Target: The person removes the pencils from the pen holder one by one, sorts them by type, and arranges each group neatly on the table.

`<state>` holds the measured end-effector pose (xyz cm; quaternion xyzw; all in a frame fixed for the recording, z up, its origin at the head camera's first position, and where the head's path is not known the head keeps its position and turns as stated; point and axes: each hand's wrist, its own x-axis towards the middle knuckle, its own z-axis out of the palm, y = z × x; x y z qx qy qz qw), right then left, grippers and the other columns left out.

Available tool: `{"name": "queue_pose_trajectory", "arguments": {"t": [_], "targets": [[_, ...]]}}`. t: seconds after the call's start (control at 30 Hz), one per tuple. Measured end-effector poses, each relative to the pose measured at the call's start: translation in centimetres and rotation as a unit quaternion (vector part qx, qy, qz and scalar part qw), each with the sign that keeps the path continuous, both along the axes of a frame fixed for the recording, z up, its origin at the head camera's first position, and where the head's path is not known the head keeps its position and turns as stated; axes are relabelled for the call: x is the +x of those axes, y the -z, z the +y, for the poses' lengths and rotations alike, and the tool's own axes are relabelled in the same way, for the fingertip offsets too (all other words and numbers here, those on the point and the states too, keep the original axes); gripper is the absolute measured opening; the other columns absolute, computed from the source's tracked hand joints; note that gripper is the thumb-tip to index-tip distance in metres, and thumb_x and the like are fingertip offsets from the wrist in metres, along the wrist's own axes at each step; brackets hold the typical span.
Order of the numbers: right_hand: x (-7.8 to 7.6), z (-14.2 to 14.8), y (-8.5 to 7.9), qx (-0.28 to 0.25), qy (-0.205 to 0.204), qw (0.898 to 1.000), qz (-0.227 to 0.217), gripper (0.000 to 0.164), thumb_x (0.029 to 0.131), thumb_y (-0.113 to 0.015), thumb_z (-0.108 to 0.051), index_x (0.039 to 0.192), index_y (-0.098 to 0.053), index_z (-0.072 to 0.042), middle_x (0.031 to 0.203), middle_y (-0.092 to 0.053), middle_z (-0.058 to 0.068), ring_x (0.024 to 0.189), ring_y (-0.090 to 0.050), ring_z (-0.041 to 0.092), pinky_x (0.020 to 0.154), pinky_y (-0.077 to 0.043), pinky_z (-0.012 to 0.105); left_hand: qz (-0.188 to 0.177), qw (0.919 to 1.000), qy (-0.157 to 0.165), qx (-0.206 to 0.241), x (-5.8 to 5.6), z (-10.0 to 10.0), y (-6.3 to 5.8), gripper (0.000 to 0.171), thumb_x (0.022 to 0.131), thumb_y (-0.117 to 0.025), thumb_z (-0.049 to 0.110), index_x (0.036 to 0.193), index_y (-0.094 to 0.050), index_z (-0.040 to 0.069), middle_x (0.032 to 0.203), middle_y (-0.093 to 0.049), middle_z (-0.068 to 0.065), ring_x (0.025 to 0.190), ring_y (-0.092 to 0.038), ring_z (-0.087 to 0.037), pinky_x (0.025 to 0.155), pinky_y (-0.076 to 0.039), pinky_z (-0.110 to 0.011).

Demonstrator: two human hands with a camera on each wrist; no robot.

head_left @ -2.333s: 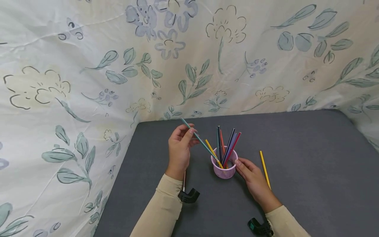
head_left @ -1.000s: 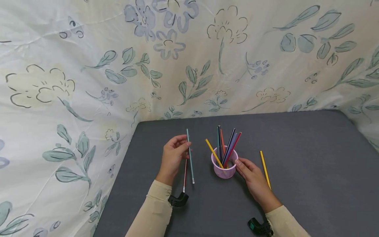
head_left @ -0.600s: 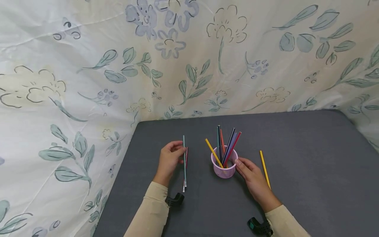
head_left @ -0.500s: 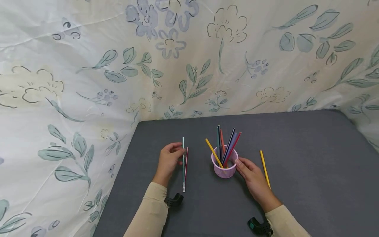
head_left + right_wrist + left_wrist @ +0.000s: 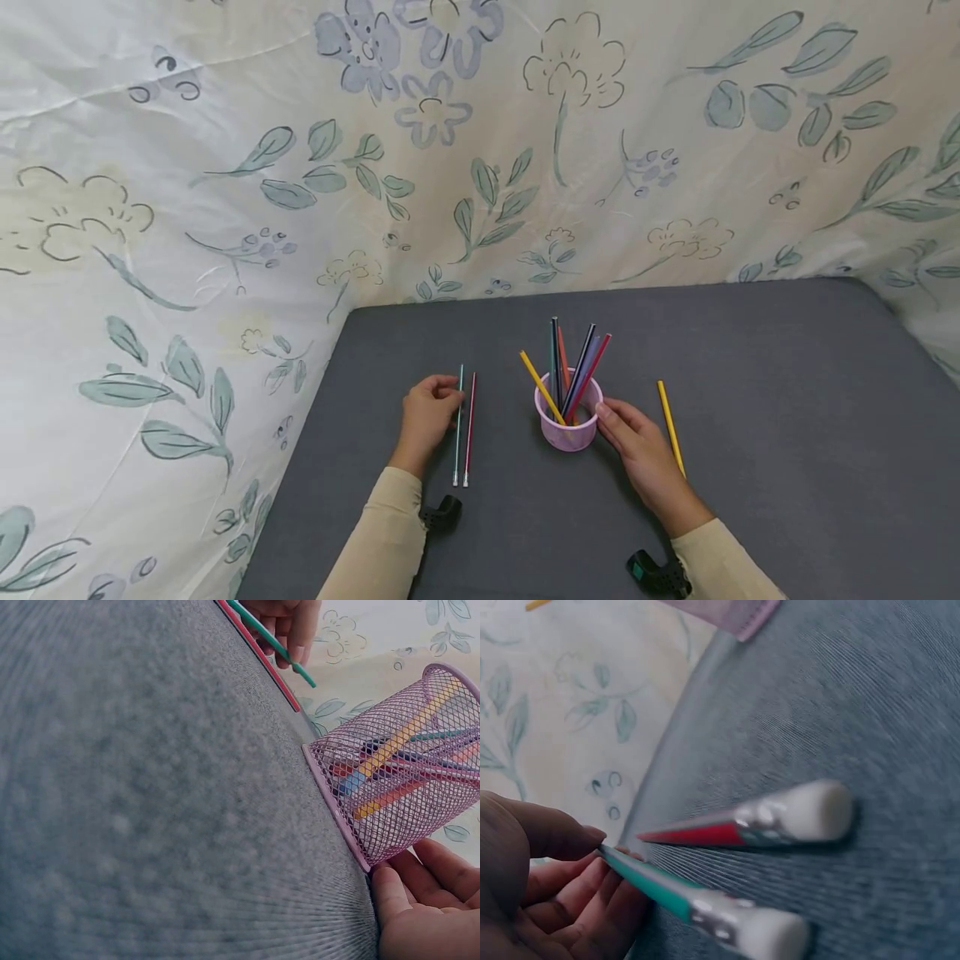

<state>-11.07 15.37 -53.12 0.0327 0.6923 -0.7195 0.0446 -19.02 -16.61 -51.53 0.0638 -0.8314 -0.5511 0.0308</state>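
My left hand (image 5: pixel 426 418) pinches a green pencil (image 5: pixel 457 454) between thumb and fingers, near its far end. In the left wrist view the pencil's white eraser end (image 5: pixel 774 934) points toward the camera. Beside it, a red pencil (image 5: pixel 470 429) with a white eraser lies on the table, roughly parallel and a small gap apart. My right hand (image 5: pixel 641 457) holds the side of a pink mesh pencil cup (image 5: pixel 567 440), thumb and fingers low on its wall in the right wrist view. Several coloured pencils (image 5: pixel 587 371) stand leaning in the cup, one yellow pencil (image 5: pixel 536 379) tilting left.
A yellow pencil (image 5: pixel 669 421) lies right of the cup, its near end hidden behind my right hand. The dark grey tabletop (image 5: pixel 810 433) meets a floral cloth (image 5: pixel 480 125) at the back and left.
My left hand has drawn the green pencil away from the cup, leftward and down to the table, now left of the red pencil. The right hand and the cup have stayed in place.
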Motion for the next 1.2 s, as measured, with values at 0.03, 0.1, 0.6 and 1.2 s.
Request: {"name": "queue_pose_trajectory", "arguments": {"t": [0.03, 0.1, 0.6, 1.2], "targets": [[0.0, 0.0, 0.0, 0.001, 0.0, 1.0, 0.001, 0.057, 0.116, -0.055, -0.035, 0.153, -0.051, 0.009, 0.155, -0.051, 0.025, 0.146, -0.049, 0.038, 0.108, -0.042, 0.022, 0.003, 0.9999, -0.003, -0.011, 0.0, 0.1, 0.1, 0.021, 0.096, -0.08, 0.004, 0.116, -0.078, 0.003, 0.09, -0.075, -0.006, 0.068, -0.067, -0.019, 0.054, -0.058, -0.033], [0.0, 0.1, -0.1, -0.001, 0.0, 1.0, 0.001, 0.057, 0.116, -0.055, -0.034, 0.153, -0.051, 0.009, 0.155, -0.052, 0.025, 0.146, -0.049, 0.038, 0.109, -0.042, 0.024, 0.017, 0.9991, -0.008, -0.037, -0.1, 0.2, 0.3, 0.02, 0.095, -0.081, 0.005, 0.115, -0.079, 0.003, 0.088, -0.075, -0.004, 0.069, -0.067, -0.019, 0.056, -0.059, -0.034], [-0.2, 0.5, -0.1, -0.001, -0.004, 1.0, -0.005, 0.056, 0.116, -0.055, -0.034, 0.153, -0.052, 0.007, 0.154, -0.053, 0.023, 0.145, -0.05, 0.036, 0.106, -0.043, 0.019, 0.045, 0.9946, -0.023, -0.09, -0.1, 0.5, 0.5, 0.013, 0.095, -0.082, 0.008, 0.107, -0.08, 0.005, 0.087, -0.074, 0.0, 0.081, -0.067, -0.02, 0.074, -0.054, -0.038], [-0.1, 0.2, 0.0, -0.005, -0.003, 1.0, 0.004, 0.058, 0.116, -0.056, -0.035, 0.152, -0.051, 0.01, 0.156, -0.051, 0.026, 0.147, -0.048, 0.037, 0.107, -0.043, 0.019, 0.085, 0.9875, 0.059, 0.118, 0.6, 2.9, -2.6, 0.02, 0.105, -0.076, 0.018, 0.117, -0.078, 0.002, 0.105, -0.075, -0.019, 0.097, -0.067, -0.049, 0.075, -0.059, -0.042]]}}
